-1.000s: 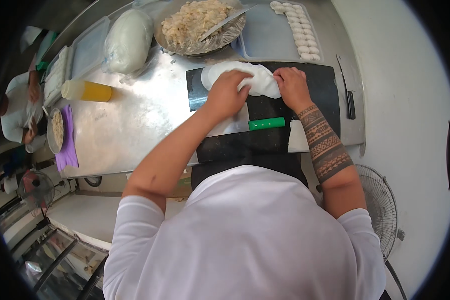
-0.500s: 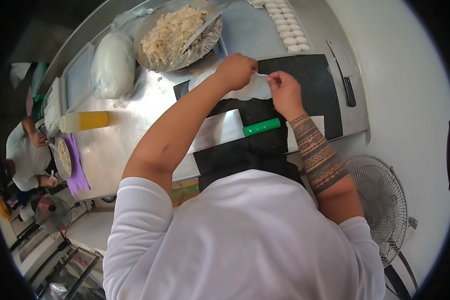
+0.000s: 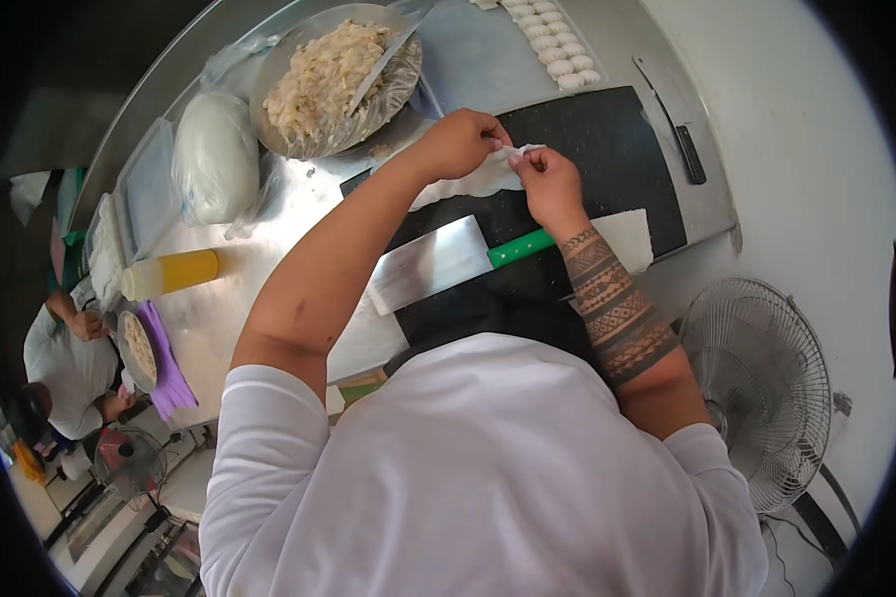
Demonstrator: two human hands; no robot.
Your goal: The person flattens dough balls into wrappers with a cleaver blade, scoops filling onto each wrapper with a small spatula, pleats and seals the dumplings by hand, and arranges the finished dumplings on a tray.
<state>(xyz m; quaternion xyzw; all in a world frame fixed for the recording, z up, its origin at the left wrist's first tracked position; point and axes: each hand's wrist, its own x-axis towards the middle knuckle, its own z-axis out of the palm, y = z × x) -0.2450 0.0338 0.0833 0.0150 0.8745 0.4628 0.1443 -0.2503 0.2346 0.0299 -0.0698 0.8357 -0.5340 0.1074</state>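
A thin, pale sheet of dough stretches leftward from my fingers, low over a black mat. Its right end is pinched in both hands. My left hand is closed on the upper edge, and my left forearm hides the sheet's far left part. Close beside it, my right hand grips the right end between thumb and fingers. Just nearer my body, a cleaver with a green handle lies across the mat and the steel table. A white square piece is partly behind my right wrist.
Rows of white dough pieces lie at the back. A bowl holds chunky filling and a spatula-like blade. Around are a black-handled knife, a bagged white mass, an oil bottle and a fan. A co-worker is at left.
My hands have drawn closer together, and the dough edge between them looks more gathered. The whole view has shifted and turned slightly.
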